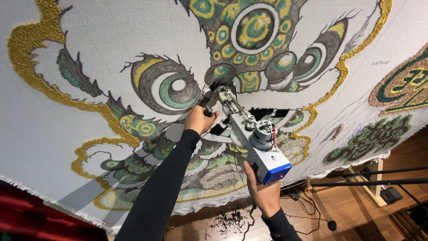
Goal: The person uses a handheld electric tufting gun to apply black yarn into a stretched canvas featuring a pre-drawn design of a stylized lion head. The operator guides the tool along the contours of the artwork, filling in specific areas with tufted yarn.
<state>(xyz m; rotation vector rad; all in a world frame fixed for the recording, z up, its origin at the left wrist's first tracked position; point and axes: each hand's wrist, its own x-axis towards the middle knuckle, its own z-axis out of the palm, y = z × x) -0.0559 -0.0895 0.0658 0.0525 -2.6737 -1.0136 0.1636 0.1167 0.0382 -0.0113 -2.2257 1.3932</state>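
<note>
A white tufting gun [249,138] with a blue rear end and an exposed grey motor points its needle end at a stretched white cloth [89,53]. The cloth carries a tufted lion-face design in green, gold and grey. My left hand [199,119] grips the gun's black front handle near the needle, close to the cloth. My right hand [262,192] holds the rear grip under the blue end. Both arms wear black sleeves.
The cloth's frayed lower edge [53,203] hangs above a wooden floor [352,214] strewn with dark yarn scraps [229,221]. Black cables [307,205] and a small black box [391,194] lie at the right, near black rods [370,182]. Red fabric [26,214] shows at the lower left.
</note>
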